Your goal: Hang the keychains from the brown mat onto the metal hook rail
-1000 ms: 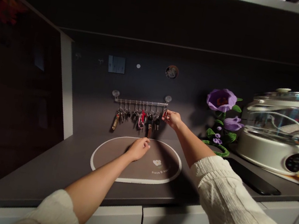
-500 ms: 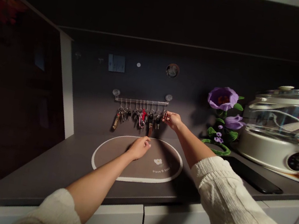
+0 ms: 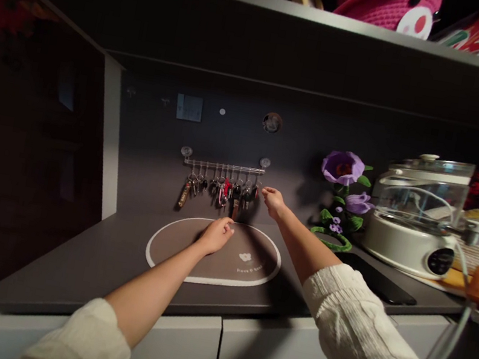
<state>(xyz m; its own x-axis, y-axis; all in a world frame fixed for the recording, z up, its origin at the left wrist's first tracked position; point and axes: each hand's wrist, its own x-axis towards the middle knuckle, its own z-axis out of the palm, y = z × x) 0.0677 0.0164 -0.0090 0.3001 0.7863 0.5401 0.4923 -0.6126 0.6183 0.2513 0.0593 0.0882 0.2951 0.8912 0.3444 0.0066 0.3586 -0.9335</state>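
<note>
A clear hook rail (image 3: 224,166) is fixed to the dark wall, with several bunches of keys (image 3: 220,190) hanging from it. My right hand (image 3: 273,202) is just right of the rail's end, its fingers pinched together with nothing visible in them. Close beside its fingertips hangs a small reddish key piece (image 3: 257,191) on the last hook. Over the oval brown mat (image 3: 177,249) is my left hand (image 3: 216,237), loosely closed, its inner fingers hidden; I see nothing in it. A long brown key fob (image 3: 184,195) hangs at the rail's left end.
Purple artificial flowers (image 3: 343,168) stand right of my right hand. Behind a black phone (image 3: 381,281) is a white appliance with a clear lid (image 3: 403,244). A shelf (image 3: 250,6) holding a pink knitted item (image 3: 387,8) runs overhead. The counter's front edge (image 3: 107,310) lies below my arms.
My right hand has come away from the rail's right end, and the reddish key piece it was holding hangs there. The view has tilted up, bringing the shelf's contents into sight.
</note>
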